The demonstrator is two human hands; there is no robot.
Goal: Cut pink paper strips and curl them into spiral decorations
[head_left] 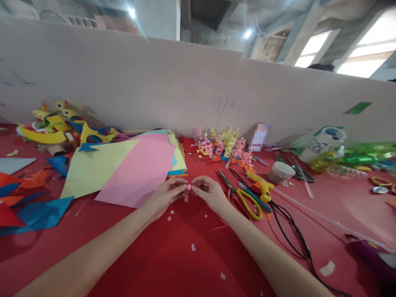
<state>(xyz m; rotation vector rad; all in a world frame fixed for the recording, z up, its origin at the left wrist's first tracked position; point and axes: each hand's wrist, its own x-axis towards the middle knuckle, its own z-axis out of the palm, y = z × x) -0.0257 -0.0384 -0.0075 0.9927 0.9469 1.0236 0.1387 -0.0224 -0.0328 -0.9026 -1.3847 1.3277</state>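
Note:
Between the fingertips of my two hands is a tiny piece of pink paper (189, 187). My left hand (170, 193) pinches it from the left, its fingers closed. From the other side my right hand (208, 190) grips it, thumb and forefinger together. A pink paper sheet (139, 173) lies just left of my left hand, overlapping a pale yellow sheet (95, 167). Scissors with yellow handles (249, 204) rest right of my right hand. Small paper scraps (193, 247) are scattered on the red table (173, 264) below.
Curled paper decorations (229, 146) stand at the back. To the right are a yellow glue gun (261, 185) with a black cord, a paper cup (280, 172), a white container (318, 146) and green plastic bottles (368, 152). Paper figures (58, 119) sit at back left.

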